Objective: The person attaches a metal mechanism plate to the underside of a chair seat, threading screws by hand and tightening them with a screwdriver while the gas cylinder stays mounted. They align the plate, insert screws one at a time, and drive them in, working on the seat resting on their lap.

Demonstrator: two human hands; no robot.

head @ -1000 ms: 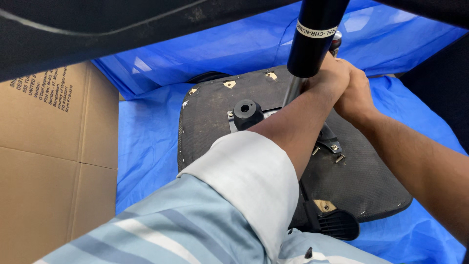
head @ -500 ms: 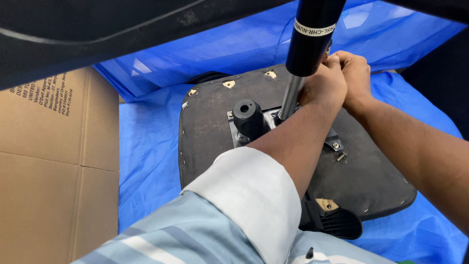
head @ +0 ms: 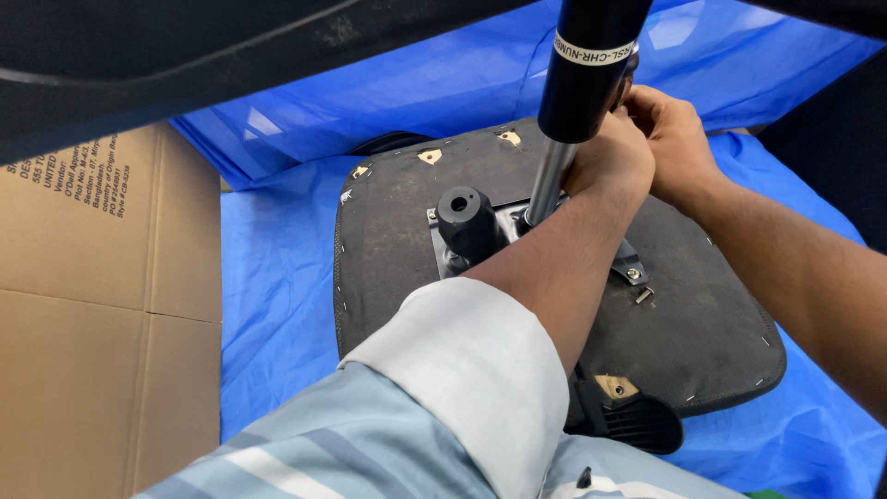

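- Starting nearest the camera, a striped sleeve with a white cuff [head: 462, 370] covers the left forearm, which reaches up across the upturned chair seat [head: 702, 342].
- Lying bottom-up on blue plastic sheeting [head: 277, 305], the seat has its metal mounting plate [head: 628, 268] in place; one loose screw [head: 644, 295] rests just beside it, so fastening looks unfinished.
- Left hand [head: 610, 157] is clenched around something at the plate; what it grips is hidden.
- Right hand [head: 674, 139] presses against it, fingers curled, hold unclear.
- A black gas cylinder [head: 587, 74] rises just beside both hands, crowding them.
- Cardboard box [head: 102, 305] borders the left edge; sheeting between offers free room.
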